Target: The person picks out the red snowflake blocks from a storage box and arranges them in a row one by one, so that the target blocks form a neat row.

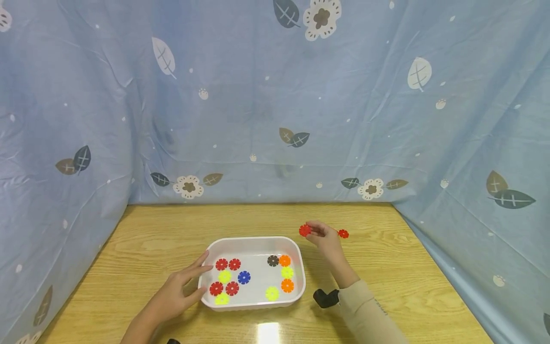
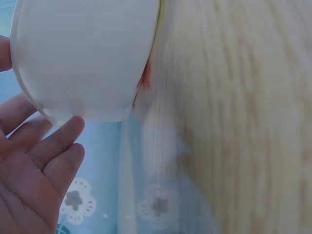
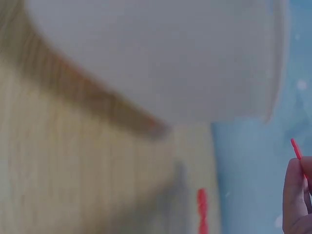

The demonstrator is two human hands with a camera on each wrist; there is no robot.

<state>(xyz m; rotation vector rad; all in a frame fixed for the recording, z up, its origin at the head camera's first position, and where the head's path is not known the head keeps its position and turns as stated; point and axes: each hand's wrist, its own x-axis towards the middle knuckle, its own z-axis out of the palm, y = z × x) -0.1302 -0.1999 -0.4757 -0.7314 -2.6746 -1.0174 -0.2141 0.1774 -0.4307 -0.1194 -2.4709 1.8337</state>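
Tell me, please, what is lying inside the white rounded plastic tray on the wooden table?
The white plastic tray holds eleven flat snowflake-shaped discs: four red, three yellow, two orange, one blue, one dark brown. None overlap or are covered; the open left hand touches the outside wall.

White tray [image 1: 301, 267] of red, yellow, orange, blue and one seemingly dark brown disc; red disc [image 1: 305, 231]; wood-grain bench [image 1: 408, 286]; blue leaf-and-flower cloth [image 1: 258, 95].

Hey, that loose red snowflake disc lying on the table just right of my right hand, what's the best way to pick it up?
The red disc lies flat on the table; come from above and pinch opposite notched edges with thumb and fingertip.
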